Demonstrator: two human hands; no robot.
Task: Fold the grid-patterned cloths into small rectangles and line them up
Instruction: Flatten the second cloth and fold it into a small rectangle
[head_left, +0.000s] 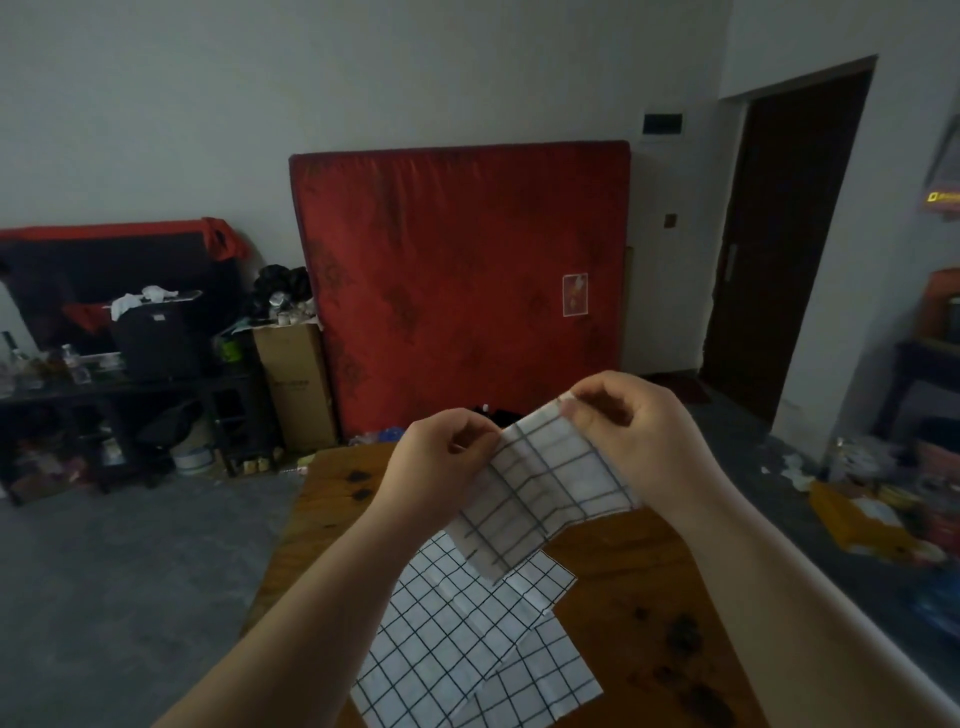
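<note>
One cloth (540, 483), edge pinched: left hand (441, 462), right hand (639, 431).

A cluttered home room: upright red mattress (462, 291), wooden table (639, 587), doorway (784, 234).

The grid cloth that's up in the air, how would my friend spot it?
Find the brown wooden table before the red mattress. Above it, the left hand and right hand pinch one white cloth with a dark grid. The other grid cloths lie flat on the table; this one hangs.
</note>
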